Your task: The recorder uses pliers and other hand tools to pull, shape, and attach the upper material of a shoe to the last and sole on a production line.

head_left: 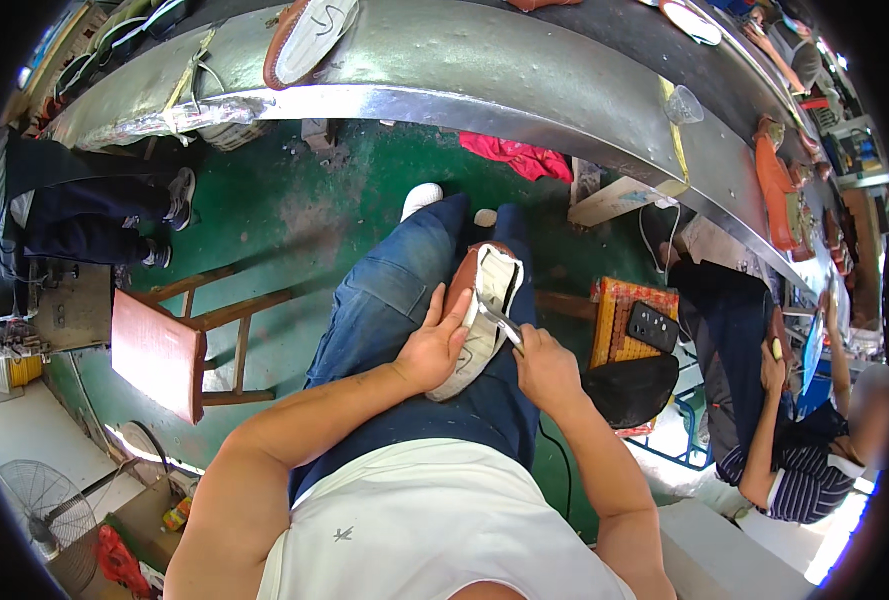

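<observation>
A brown shoe with a whitish underside lies across my lap, its underside turned up. At its far end the pale material stands up around a dark gap. My left hand holds the shoe along its left side, fingers pressed on the brown upper near the edge. In my right hand is a silver metal hand tool that looks like pincers. Its head meets the shoe's edge close to my left fingertips. My right fingers wrap round its handle, and the exact shape of its jaws is too small to tell.
A metal-topped bench curves across the front, with a brown shoe on it. A wooden stool stands left. Right are a phone-like black object, a black bag and a seated person. Another person's legs show far left.
</observation>
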Motion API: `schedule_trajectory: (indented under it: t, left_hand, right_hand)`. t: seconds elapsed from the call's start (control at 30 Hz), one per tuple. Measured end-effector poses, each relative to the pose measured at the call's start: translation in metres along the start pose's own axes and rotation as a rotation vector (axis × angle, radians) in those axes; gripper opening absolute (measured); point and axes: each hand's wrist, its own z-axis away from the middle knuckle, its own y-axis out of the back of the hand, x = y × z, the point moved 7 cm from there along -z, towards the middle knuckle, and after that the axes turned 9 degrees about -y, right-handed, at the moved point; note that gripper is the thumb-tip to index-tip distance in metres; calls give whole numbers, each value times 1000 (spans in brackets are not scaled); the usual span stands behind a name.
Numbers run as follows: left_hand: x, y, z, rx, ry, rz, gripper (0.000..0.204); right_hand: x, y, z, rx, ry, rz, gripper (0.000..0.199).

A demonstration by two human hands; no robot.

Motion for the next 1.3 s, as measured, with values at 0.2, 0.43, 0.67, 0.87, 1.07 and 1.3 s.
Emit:
schedule_trajectory:
  t: [0.2,0.43,0.67,0.87,1.07,1.3]
  left_hand:
    - [4,4,-17,-228,65,-53,65]
    - [7,8,-23,-257,48,-49,64]
    - [20,18,-25,-410,50,-91,65]
    - [3,16,3,-142,107,72,87]
    - [16,13,14,-367,164,261,124]
    - [89,105,-17,-255,-234,-195,99]
  right_hand:
    - [29,14,-25,-192,98,-103,25]
    - [11,60,-56,-181,66,-454,31]
    - [17,6,-59,-296,-50,-279,39]
    - [3,14,-24,-363,-93,-437,36]
    - [7,-11,8,-341,-109,-517,39]
    - [37,-12,52,-161,-336,-939,36]
